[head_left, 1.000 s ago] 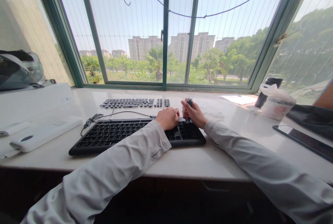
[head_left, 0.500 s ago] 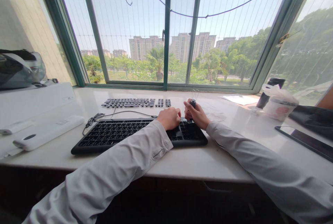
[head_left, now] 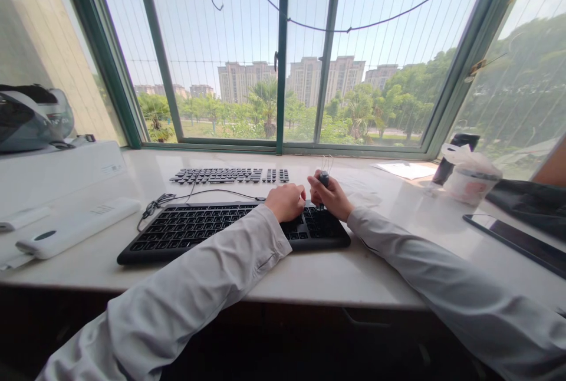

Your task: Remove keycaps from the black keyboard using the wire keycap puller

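A black keyboard (head_left: 186, 230) lies on the white tabletop, most of its keycaps gone and its switch sockets showing. My right hand (head_left: 331, 197) is wrapped round a black keycap puller (head_left: 324, 178). The puller stands upright over the keyboard's right part, thin wire loops sticking up from its top and its lower end close to the keys. Resting on the keyboard just left of it is my left hand (head_left: 286, 202), with its fingers curled closed; anything in them is hidden. Behind the keyboard, loose keycaps (head_left: 221, 175) are laid out in rows.
A coiled cable (head_left: 155, 206) runs behind the keyboard. Leftward lie a white device (head_left: 79, 229) and a white box (head_left: 62, 174). To the right are a phone (head_left: 517, 243), a bagged cup (head_left: 473, 180), a black bottle (head_left: 446, 163) and paper (head_left: 409, 169). A window stands behind.
The whole view has shifted slightly. Both hands keep nearly the same place on the keyboard, and the right hand still grips the keycap puller.
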{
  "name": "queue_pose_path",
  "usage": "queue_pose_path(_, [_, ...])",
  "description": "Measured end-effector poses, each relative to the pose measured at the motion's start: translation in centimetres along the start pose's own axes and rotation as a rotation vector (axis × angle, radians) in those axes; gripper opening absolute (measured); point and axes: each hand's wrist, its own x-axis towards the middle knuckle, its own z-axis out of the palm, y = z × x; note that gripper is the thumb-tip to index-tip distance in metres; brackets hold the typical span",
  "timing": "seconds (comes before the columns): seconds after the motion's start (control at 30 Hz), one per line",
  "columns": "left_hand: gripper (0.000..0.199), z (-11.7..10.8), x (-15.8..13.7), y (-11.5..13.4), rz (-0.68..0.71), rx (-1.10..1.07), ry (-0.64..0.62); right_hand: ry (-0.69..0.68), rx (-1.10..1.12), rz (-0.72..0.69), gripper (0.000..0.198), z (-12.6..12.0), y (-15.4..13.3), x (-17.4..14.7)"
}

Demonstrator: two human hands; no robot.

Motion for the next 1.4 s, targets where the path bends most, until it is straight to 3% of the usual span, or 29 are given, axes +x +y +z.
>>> queue_pose_path(0.57, [0.024,0.2,0.1,-0.1,0.035,0.003,0.018,0.101,-0.316,-0.133,0.040,0.4,-0.1,-1.1])
queue_pose_path(1.1, [0.026,0.8,0.5,-0.4,-0.004,0.017,0.030,0.028,-0.632,-0.227,0.035,0.2,-1.3,-1.7])
queue_pose_path(1.23, [0.024,0.6,0.3,-0.3,0.022,0.013,0.021,0.054,-0.535,-0.205,0.036,0.2,-0.9,-1.4])
queue_pose_path(1.4, [0.022,0.5,0.2,-0.3,0.040,0.002,0.020,0.117,-0.188,-0.109,0.041,0.3,-0.4,-0.7])
